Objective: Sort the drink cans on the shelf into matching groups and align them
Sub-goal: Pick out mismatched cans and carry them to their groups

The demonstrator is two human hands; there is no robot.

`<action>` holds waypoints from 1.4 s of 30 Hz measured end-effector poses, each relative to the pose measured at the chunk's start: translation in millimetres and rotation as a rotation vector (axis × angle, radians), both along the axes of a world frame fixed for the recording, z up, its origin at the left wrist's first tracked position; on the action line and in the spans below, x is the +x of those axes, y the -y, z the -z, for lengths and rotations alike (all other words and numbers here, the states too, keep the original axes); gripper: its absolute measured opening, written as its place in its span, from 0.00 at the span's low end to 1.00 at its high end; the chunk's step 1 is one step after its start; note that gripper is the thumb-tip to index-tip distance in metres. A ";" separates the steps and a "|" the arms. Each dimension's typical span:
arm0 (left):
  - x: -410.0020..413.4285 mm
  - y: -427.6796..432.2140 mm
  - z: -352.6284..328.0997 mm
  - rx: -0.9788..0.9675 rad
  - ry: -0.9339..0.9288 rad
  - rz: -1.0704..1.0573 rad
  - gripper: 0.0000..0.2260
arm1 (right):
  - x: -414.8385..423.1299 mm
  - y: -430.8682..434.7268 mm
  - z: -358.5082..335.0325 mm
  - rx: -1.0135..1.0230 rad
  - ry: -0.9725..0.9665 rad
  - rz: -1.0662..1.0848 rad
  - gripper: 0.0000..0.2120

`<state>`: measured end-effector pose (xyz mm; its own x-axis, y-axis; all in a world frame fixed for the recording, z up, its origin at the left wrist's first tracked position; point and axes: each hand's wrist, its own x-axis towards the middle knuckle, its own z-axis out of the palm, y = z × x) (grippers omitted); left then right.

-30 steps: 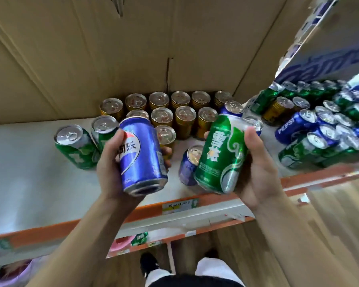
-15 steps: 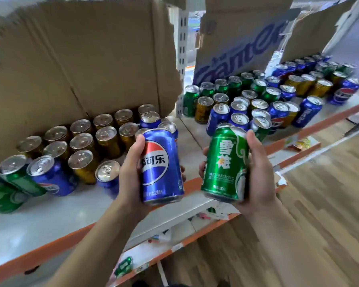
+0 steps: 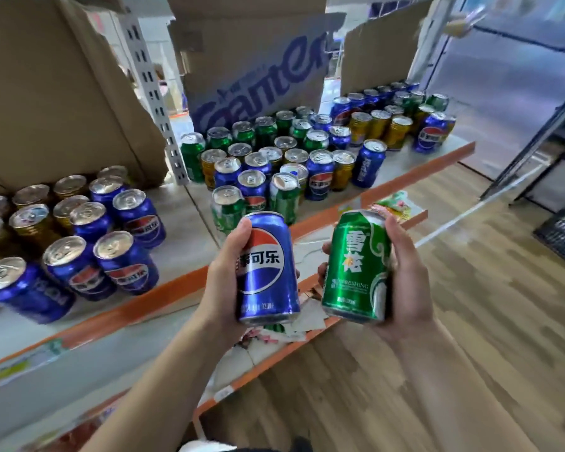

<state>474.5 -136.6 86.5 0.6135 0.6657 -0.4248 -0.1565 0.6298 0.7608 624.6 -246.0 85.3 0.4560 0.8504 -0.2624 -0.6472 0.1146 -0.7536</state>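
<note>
The left hand (image 3: 224, 282) is curled round a blue cola can (image 3: 268, 269), thumb up its near side and fingers tucked behind. The right hand (image 3: 405, 282) grips a green can (image 3: 356, 265) in the same fashion. Both cans are upright with labels towards the person, side by side but not touching, held out just in front of the shelf (image 3: 183, 220) and its orange front edge.

On the shelf to the left stands a bunch of blue cans (image 3: 124, 265), close together near the front, with gold cans (image 3: 33, 223) packed behind them. Past the grey slotted post (image 3: 157, 102), the next bay holds a mixed crowd of cans (image 3: 274, 158), green, blue and gold all jumbled, upright and tightly set. Further right along it a short row of gold ones (image 3: 379, 125) sits among more blue.

Brown cardboard (image 3: 46, 93) leans behind the left bunch, and a sheet with blue lettering (image 3: 258, 76) stands behind the jumble. Below the hands, a lower shelf (image 3: 274, 357) carries scraps of paper. Wooden floor (image 3: 470, 337) runs off to the right.
</note>
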 end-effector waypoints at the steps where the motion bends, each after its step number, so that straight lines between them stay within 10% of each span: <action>1: 6.8 5.0 1.5 -0.001 -0.010 -0.004 0.35 | 6.2 6.6 0.9 -0.005 -0.010 0.001 0.26; 18: 99.8 -6.7 20.4 0.081 -0.096 0.075 0.32 | 92.5 6.9 15.9 0.007 0.059 0.151 0.14; 28: 98.1 -62.9 28.1 0.032 -0.138 0.036 0.27 | 145.7 -107.4 33.2 -0.359 0.874 0.034 0.31; 42: 34.6 -136.2 -12.1 0.168 0.084 -0.224 0.21 | 104.3 -255.5 -36.6 0.045 1.081 -0.134 0.34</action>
<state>509.1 -0.4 98.7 0.4716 0.8453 -0.2510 -0.3446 0.4387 0.8300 728.9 9.4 122.0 0.3299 0.9092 0.2540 0.3460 0.1339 -0.9286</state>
